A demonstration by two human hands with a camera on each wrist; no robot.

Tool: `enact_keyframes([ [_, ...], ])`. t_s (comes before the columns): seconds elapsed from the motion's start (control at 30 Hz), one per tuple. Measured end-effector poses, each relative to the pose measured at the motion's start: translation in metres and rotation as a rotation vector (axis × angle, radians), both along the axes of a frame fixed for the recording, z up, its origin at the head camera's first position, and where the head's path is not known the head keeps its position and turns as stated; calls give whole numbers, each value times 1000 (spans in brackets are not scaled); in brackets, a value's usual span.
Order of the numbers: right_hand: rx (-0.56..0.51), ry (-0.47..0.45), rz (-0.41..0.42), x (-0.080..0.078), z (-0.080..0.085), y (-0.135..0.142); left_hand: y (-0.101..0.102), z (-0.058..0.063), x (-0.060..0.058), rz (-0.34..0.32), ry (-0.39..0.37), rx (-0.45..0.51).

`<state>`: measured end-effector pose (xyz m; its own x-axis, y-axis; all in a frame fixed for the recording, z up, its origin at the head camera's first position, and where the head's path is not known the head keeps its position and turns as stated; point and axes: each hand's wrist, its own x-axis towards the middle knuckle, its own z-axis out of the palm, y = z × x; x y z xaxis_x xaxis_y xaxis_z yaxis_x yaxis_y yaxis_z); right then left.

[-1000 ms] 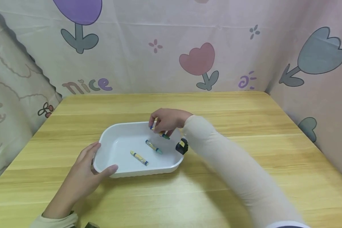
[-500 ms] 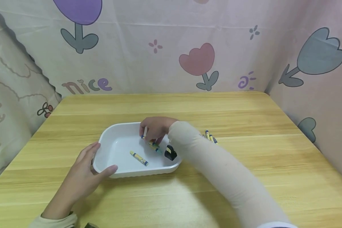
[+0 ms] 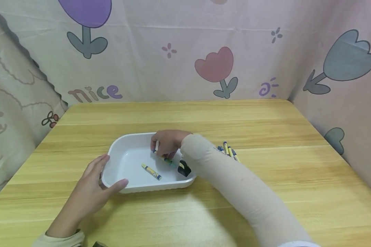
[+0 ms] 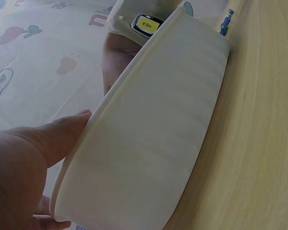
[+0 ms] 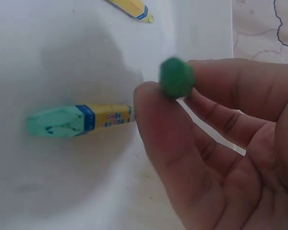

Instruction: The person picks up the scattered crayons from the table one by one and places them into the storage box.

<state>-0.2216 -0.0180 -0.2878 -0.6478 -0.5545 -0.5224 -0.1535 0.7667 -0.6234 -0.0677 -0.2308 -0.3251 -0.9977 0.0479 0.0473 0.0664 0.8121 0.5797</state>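
Note:
My left hand (image 3: 91, 188) holds the left end of a white tray (image 3: 125, 137), with the thumb (image 4: 69, 136) on its rim. My right hand (image 3: 168, 142) is inside the tray and pinches a green crayon (image 5: 176, 77) between thumb and forefinger. Just below it on the tray bottom lies a light-green crayon (image 5: 60, 120), partly covered by the hand in the head view. Nearer the tray's front wall is a yellow crayon (image 3: 151, 171), also seen at the top of the right wrist view.
Several crayons (image 3: 227, 150) lie together on the wooden table (image 3: 253, 123) right of the tray, partly hidden behind the right sleeve (image 3: 235, 181). A black wrist device (image 3: 184, 168) hangs over the tray's right end. A patterned cloth (image 3: 148, 68) stands behind the table.
My right hand has moved left and down into the tray with the green crayon. The crayons right of the tray have come out from behind the sleeve. The left hand stays put.

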Motion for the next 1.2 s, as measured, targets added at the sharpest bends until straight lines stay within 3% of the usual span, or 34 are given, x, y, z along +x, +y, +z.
enact_keyframes([
  [0.27, 33, 45, 19, 1, 0, 3, 0, 0, 1, 1, 4, 4],
  [0.77, -87, 40, -19, -10, 22, 35, 1, 1, 2, -2, 12, 8],
  [1.2, -116, 86, -65, -21, 46, 91, 0, 0, 1, -5, 4, 11],
])
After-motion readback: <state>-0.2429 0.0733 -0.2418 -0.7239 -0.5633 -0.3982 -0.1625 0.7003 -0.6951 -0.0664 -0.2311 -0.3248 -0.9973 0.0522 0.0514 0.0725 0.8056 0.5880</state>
